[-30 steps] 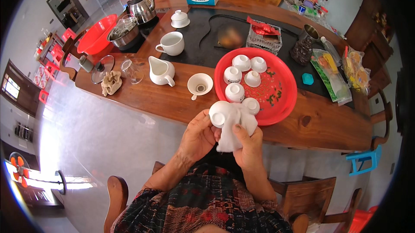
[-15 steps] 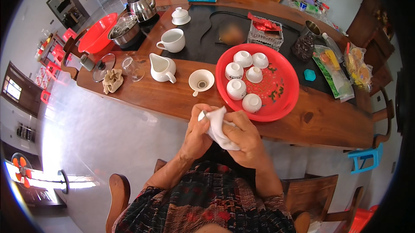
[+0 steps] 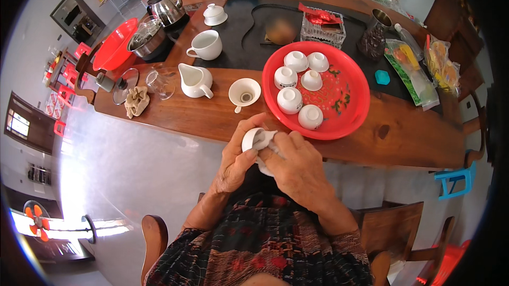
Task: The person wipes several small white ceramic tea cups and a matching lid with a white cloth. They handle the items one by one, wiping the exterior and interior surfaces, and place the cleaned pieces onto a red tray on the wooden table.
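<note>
My left hand (image 3: 234,154) is closed around a small white teacup (image 3: 250,138), tilted with its mouth toward my other hand. A white cloth (image 3: 269,148) is bunched in my right hand (image 3: 299,163), its front end pushed inside the cup. Both hands are above my lap, just off the table's near edge. Beyond them is a round red tray (image 3: 350,121) with several white teacups (image 3: 289,100) upside down on its left half. A white tea strainer (image 3: 244,92) sits left of the tray.
On the wooden table (image 3: 403,145) stand a white pitcher (image 3: 195,81), a white mug (image 3: 205,45), a lidded bowl (image 3: 214,15), a glass (image 3: 159,84) and a brown cloth (image 3: 137,101). A kettle (image 3: 166,10) and red basin (image 3: 115,45) are far left. Packets (image 3: 411,74) lie right.
The cup has turned so its white rim and inside show, with the cloth in its mouth. My right hand has shifted and tilted against it. The view has moved slightly.
</note>
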`<state>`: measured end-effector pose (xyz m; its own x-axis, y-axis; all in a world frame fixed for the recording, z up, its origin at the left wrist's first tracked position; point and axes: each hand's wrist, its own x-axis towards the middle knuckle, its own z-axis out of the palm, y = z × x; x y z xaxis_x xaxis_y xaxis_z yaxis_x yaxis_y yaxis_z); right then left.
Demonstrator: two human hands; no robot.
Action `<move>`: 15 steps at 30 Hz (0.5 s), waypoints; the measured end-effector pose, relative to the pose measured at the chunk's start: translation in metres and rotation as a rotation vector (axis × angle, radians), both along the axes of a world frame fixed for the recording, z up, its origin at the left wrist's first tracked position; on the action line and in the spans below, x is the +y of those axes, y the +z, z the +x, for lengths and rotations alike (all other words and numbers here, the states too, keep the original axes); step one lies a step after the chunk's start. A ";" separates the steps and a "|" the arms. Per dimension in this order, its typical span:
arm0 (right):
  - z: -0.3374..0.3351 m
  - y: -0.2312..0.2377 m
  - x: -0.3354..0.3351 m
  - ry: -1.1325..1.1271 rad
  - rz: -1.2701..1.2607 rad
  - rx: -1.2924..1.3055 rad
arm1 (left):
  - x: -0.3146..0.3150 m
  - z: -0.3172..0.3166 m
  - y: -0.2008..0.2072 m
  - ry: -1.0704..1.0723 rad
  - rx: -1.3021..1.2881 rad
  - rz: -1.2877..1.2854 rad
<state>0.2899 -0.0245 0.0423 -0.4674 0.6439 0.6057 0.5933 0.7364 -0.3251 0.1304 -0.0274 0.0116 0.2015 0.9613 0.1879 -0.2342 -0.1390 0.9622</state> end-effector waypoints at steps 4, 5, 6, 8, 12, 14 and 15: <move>0.002 0.001 -0.002 0.189 -0.125 0.132 | -0.001 0.001 0.009 -0.030 0.109 0.070; 0.002 0.003 0.000 0.244 -0.144 0.231 | -0.002 0.001 0.011 -0.057 0.120 0.072; 0.001 0.004 0.002 0.299 -0.162 0.331 | -0.002 0.003 0.015 -0.055 0.118 0.034; -0.004 0.001 0.005 0.163 -0.060 0.341 | -0.003 0.006 0.023 -0.050 0.111 -0.041; -0.011 -0.006 0.003 -0.115 0.096 0.214 | 0.000 0.008 0.022 -0.044 0.156 -0.029; -0.008 -0.005 0.001 -0.103 0.031 0.116 | -0.001 0.009 0.017 -0.018 0.188 0.018; -0.005 -0.004 0.000 -0.098 -0.001 0.067 | -0.001 0.008 0.014 0.012 0.172 0.030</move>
